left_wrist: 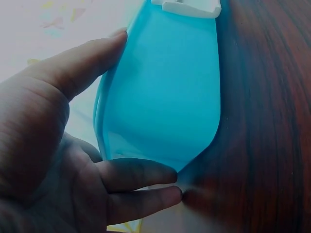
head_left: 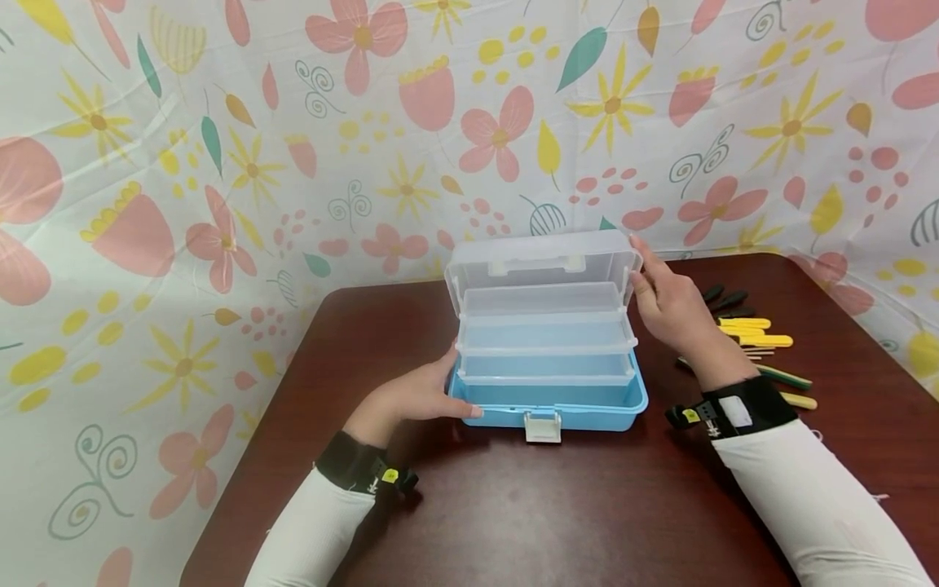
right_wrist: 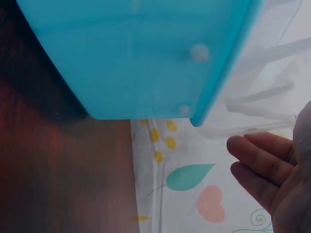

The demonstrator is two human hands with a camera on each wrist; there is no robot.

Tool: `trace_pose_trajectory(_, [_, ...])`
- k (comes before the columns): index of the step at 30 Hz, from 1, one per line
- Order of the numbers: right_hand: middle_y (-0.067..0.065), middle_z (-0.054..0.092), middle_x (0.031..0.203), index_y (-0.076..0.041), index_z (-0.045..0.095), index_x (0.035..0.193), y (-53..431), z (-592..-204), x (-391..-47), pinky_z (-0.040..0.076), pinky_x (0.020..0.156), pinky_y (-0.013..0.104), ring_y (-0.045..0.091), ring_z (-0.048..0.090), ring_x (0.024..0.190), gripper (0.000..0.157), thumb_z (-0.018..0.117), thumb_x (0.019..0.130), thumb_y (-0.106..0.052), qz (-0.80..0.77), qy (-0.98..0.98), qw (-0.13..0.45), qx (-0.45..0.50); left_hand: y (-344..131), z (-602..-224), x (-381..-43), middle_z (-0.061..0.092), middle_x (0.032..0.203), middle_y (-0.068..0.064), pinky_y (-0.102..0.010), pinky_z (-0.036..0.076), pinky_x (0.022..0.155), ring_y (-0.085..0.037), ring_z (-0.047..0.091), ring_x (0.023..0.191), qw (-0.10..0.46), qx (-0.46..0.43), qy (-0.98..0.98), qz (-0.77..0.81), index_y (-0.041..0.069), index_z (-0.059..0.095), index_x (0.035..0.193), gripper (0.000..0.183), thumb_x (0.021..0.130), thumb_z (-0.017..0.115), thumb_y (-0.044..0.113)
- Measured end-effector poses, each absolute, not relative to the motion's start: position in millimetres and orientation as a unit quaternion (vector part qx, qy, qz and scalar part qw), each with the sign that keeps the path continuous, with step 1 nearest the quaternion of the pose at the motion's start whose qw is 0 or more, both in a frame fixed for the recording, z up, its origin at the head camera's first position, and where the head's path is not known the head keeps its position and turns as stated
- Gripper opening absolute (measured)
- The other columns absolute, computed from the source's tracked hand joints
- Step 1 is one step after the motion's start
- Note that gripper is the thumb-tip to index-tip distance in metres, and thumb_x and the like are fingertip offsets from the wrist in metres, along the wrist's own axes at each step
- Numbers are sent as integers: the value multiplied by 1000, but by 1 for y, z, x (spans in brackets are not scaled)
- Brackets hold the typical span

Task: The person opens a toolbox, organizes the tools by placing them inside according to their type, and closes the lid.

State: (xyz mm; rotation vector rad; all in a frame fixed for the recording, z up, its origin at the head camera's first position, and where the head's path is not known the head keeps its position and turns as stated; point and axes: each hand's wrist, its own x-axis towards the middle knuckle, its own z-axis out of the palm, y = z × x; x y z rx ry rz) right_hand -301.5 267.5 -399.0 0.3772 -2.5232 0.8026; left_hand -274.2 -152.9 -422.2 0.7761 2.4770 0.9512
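Note:
A light-blue plastic storage box [head_left: 587, 418] stands on the table with its clear lid [head_left: 543, 249] raised. Tiers of clear trays [head_left: 546, 336] are unfolded inside, with no contents visible in them. At the box's front left corner, my left hand [head_left: 414, 395] grips it, thumb over the front rim and fingers along the side. My right hand [head_left: 671, 306] holds the lid's right edge between thumb and fingers. A white latch [head_left: 543, 427] hangs down at the front. In the right wrist view the blue end wall [right_wrist: 131, 63] shows, with the right hand's fingers [right_wrist: 257, 160] beside the lid.
Right of the box, partly behind my right forearm, lie yellow-handled tools [head_left: 756, 341], black-handled items [head_left: 726, 299], a green strip [head_left: 785, 376] and thin sticks. The dark wooden table [head_left: 499, 505] ends at a flowered cloth [head_left: 293, 163] at the back and left.

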Motion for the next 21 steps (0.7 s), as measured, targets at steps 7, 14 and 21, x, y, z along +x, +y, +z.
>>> trace_pose_trajectory(7, [21, 70, 103, -34, 3, 167, 269, -409, -308, 47, 59, 39, 26, 60, 64, 67, 40, 111, -36, 309, -924, 176, 143, -152, -419, -269, 48, 147, -1, -42, 48, 109, -20, 51, 127, 192, 264, 891, 316, 33, 2, 164, 121, 78, 82, 60])
trace_pose_trajectory(14, [20, 73, 102, -38, 0, 166, 272, -418, -315, 54, 67, 44, 27, 68, 76, 74, 46, 108, -30, 318, -924, 147, 153, -152, -418, -268, 36, 159, 0, -43, 49, 110, -20, 45, 136, 189, 258, 896, 308, 37, -5, 164, 126, 76, 81, 64])
trace_pose_trajectory(21, [17, 72, 97, -36, 7, 166, 272, -420, -319, 51, 65, 39, 25, 63, 72, 77, 54, 106, -29, 324, -923, 143, 150, -152, -415, -266, 7, 175, 1, -47, 38, 121, -19, 29, 153, 199, 248, 905, 284, 32, -16, 164, 134, 76, 79, 67])
